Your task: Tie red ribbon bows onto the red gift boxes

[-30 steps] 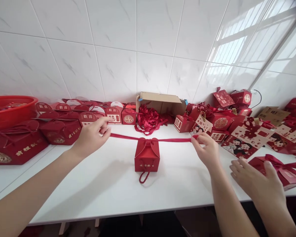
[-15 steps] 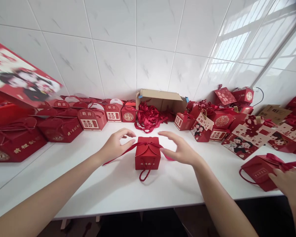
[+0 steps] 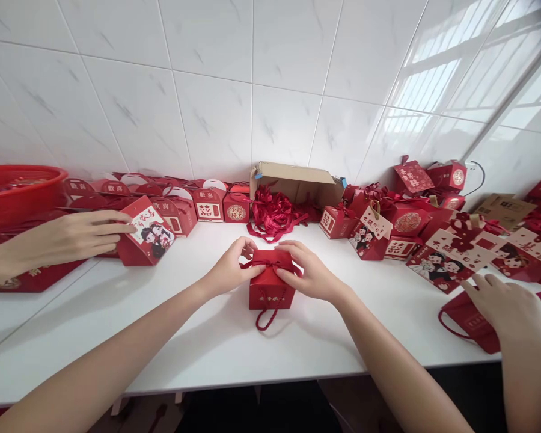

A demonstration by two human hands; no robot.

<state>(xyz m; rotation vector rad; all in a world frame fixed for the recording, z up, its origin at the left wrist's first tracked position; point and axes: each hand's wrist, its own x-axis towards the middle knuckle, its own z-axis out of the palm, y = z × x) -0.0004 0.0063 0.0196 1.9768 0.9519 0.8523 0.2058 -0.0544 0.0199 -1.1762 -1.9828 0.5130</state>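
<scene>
A small red gift box point(image 3: 271, 294) stands upright on the white table in the middle, gold characters on its front and a twisted cord handle hanging down onto the tabletop. Ribbon is knotted across its top. My left hand point(image 3: 234, 267) has its thumb and fingers closed on the ribbon at the left of the knot. On the other side, my right hand point(image 3: 313, 270) pinches the ribbon right of the knot, its thumb near the bow. The fingertips behind the box top are partly hidden.
Another person's hand point(image 3: 72, 240) holds a printed red box point(image 3: 146, 231) at left. At right, a person's hand point(image 3: 507, 300) touches a red box point(image 3: 471, 319). Behind are a cardboard box point(image 3: 297, 173) with red ribbons point(image 3: 273, 213), rows of gift boxes and a red basin point(image 3: 22, 201).
Both my hands have closed in on the ribbon at the box top. A person's hand has appeared at left, and the printed box there has moved down and right onto the table area.
</scene>
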